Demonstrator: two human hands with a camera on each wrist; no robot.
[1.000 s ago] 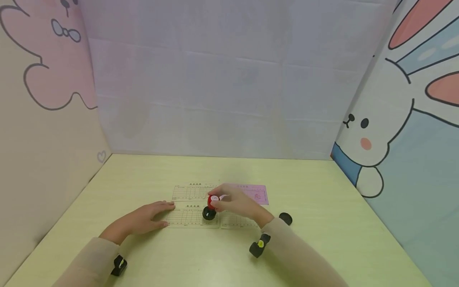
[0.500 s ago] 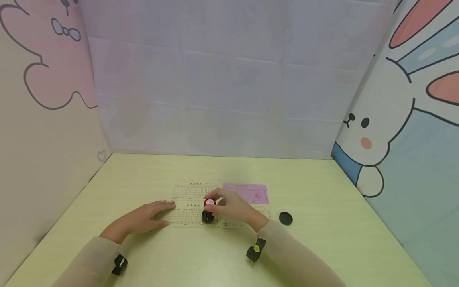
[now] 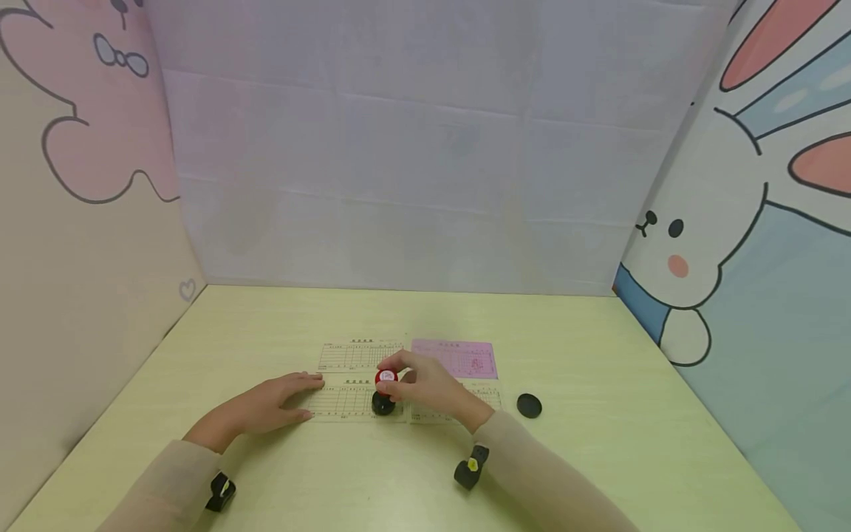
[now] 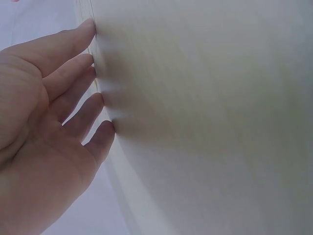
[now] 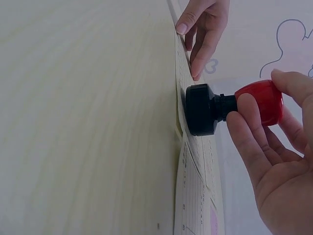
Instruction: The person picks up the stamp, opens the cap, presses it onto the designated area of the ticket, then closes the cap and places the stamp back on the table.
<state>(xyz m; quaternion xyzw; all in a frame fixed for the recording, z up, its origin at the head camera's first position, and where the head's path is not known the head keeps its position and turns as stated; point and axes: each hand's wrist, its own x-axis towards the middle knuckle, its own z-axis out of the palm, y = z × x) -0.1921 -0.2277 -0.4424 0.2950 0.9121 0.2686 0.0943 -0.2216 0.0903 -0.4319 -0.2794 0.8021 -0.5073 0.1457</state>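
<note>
My right hand [image 3: 425, 380] grips a round stamp [image 5: 200, 110] by its red knob, with fingers and thumb around it. The stamp's black base [image 3: 383, 403] is over the right part of the lower left printed slip [image 3: 342, 403]; whether it touches the paper I cannot tell. On the left edge of that slip, my left hand [image 3: 275, 403] rests its fingertips, fingers extended and spread. The left wrist view shows those fingertips [image 4: 100, 98] against the table surface. Behind lies another printed slip [image 3: 352, 357].
A pink slip [image 3: 465, 360] with a red stamp mark lies at the back right of the group. In front of it is a further pale slip [image 3: 488, 391], partly hidden by my right hand. A round black cap [image 3: 529, 406] lies to the right on the table [image 3: 598, 443].
My right hand has shifted slightly left and toward me with the stamp, and the cap now shows fully beside the sleeve. My left hand has stayed in place.
</note>
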